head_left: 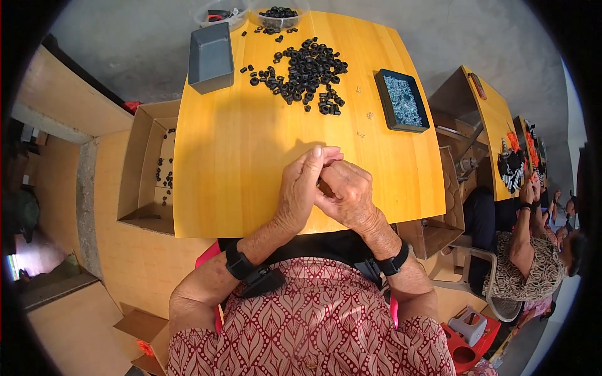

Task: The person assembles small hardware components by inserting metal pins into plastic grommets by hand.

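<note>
My left hand (302, 185) and my right hand (348, 193) meet above the near half of the yellow table. Both are closed, with fingertips pressed together. A sliver of something dark shows between them, but the fingers hide what it is. Beyond them lies a loose heap of small black ring-shaped and tubular parts (310, 69). To the right of the heap, a black tray (429, 120) holds many small silvery metal pieces (402, 97). A few tiny clear or metallic bits (370, 115) are scattered on the wood near that tray.
A dark grey bin (211, 75) stands at the table's far left. Two clear tubs (301, 19) sit behind it, one with black parts. Cardboard boxes (145, 135) flank the table; the left one contains black parts. At right, another person (527, 257) works at a second table.
</note>
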Tool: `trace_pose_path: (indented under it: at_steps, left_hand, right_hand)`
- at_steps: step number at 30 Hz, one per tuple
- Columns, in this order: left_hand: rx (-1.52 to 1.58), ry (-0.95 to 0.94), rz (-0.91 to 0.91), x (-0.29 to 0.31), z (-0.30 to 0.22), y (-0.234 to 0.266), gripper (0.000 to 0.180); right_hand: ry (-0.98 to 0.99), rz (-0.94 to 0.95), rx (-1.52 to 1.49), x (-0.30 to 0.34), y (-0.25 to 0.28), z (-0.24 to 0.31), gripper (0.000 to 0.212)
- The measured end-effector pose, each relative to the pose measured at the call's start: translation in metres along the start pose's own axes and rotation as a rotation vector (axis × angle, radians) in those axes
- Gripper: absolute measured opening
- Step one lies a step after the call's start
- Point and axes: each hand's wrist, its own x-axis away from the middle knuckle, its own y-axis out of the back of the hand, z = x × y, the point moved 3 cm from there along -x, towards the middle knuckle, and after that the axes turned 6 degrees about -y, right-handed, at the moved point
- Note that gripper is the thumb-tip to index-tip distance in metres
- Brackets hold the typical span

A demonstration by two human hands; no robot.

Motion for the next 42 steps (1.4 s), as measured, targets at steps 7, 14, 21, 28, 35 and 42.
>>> trace_pose_path:
  at_steps: [7, 14, 21, 28, 35, 42]
  left_hand:
    - [0.079, 0.003, -0.067, 0.001, 0.002, -0.001, 0.053]
    - [0.050, -0.059, -0.126, 0.003, 0.003, -0.003, 0.050]
    - [0.090, 0.074, -0.038, -0.004, -0.010, 0.019, 0.043]
    - [-0.081, 0.167, 0.187, -0.005, -0.006, 0.018, 0.034]
    - [-0.263, 0.139, 0.211, -0.006, -0.008, 0.015, 0.026]
    - [-0.234, 0.089, 0.100, 0.000, 0.004, 0.015, 0.022]
  right_hand:
    - [0.015, -0.020, -0.017, 0.001, -0.004, 0.006, 0.019]
    - [0.082, -0.054, -0.048, 0.002, -0.005, 0.005, 0.018]
    - [-0.044, -0.009, 0.120, -0.010, 0.037, -0.011, 0.028]
    - [0.040, 0.021, 0.155, -0.012, 0.050, -0.014, 0.029]
    - [0.067, 0.108, 0.186, -0.009, 0.040, -0.010, 0.026]
    - [0.022, 0.092, 0.169, -0.005, 0.036, -0.010, 0.026]
